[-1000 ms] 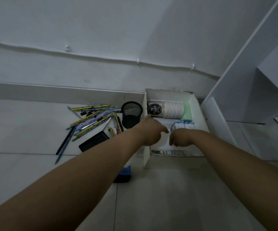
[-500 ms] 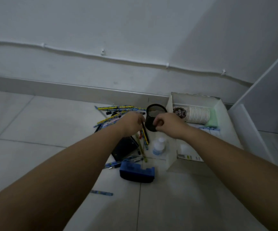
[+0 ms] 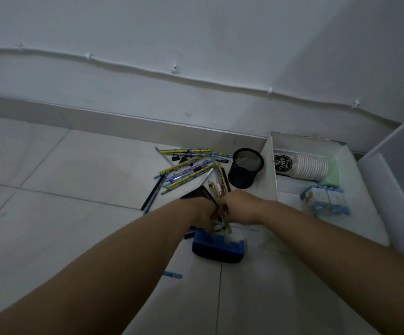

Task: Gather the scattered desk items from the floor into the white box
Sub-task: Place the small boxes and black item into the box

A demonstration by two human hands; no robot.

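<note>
The white box (image 3: pixel 272 165) stands open on the floor against the wall, right of centre. Inside it lie a stack of paper cups (image 3: pixel 302 165), a green item (image 3: pixel 331 181) and blue-white packs (image 3: pixel 324 201). Left of the box, many coloured pencils and pens (image 3: pixel 189 165) are scattered beside a black mesh pen cup (image 3: pixel 245 168). My left hand (image 3: pixel 204 213) and my right hand (image 3: pixel 241 209) meet over a small bundle of pens (image 3: pixel 227 228), fingers curled down around them. A black flat item (image 3: pixel 197 195) lies under my left wrist.
A dark blue block (image 3: pixel 218 247) sits on the tiles just below my hands, and a short blue piece (image 3: pixel 173 275) lies nearer to me. A white cabinet panel (image 3: pixel 389 180) rises right of the box. A skirting board (image 3: pixel 123 124) runs along the wall.
Both hands left the box, swung left past the mesh cup, then dropped nearer to me onto the pens above the blue block. The white bottle seen earlier is now hidden.
</note>
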